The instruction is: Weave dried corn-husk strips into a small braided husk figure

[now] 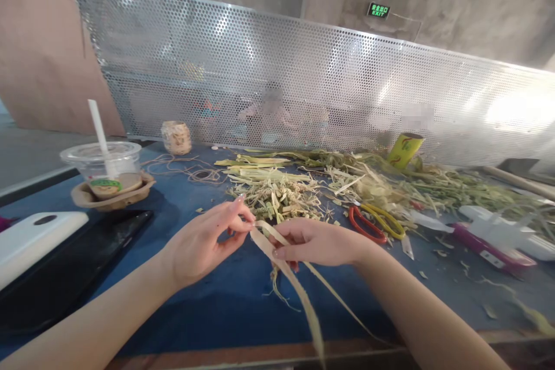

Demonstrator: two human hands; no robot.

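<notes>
Between my hands runs a pale, flat strip of dried plant fibre (299,289), its long tails hanging toward the table's front edge. My left hand (208,237) pinches the strip's upper end between thumb and fingertips. Close to its right, my right hand (321,241) is closed with the thumb pressed on the strip. A thinner length trails out below the right hand. Just behind both hands lies a heap of dried, cut plant pieces (281,191). Some stringy fibres dangle under the right hand; their upper part is hidden.
Scissors with red and yellow handles (367,224) and a purple cutter (494,248) lie at right. A plastic cup with straw (115,173), black tablet (108,243) and white device (39,237) stand left. Behind are a jar (176,137), yellow tube (404,150) and perforated metal screen (281,58).
</notes>
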